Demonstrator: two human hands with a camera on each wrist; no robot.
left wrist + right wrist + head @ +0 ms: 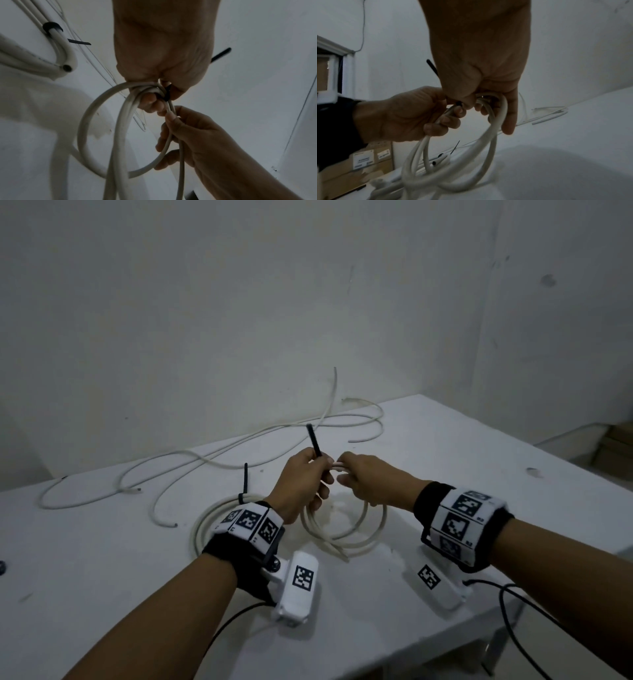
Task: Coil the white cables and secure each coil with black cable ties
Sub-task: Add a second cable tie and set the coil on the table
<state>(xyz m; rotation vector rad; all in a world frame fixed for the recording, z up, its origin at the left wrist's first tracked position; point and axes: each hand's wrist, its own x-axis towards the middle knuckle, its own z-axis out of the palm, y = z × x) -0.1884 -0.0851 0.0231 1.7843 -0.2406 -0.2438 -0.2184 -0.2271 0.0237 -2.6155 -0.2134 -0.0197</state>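
Observation:
A white cable coil [342, 530] hangs over the table between both hands. My left hand [310, 479] grips the top of the coil together with a black cable tie [313, 440], whose tail sticks up past the knuckles. In the left wrist view the cable tie [167, 93] wraps round the bunched strands of the coil [96, 121] at my left hand's fingertips [150, 100]. My right hand [359, 477] grips the coil just beside it, fingers curled round the strands [494, 121]. A second coil [209, 518] lies left of my left wrist, bound by a black tie [245, 484].
Loose white cables [239, 446] sprawl over the back of the white table [479, 467], one end rising against the wall. The table's right edge [555, 604] runs close to my right forearm. Cardboard boxes [616, 440] stand beyond the far right corner.

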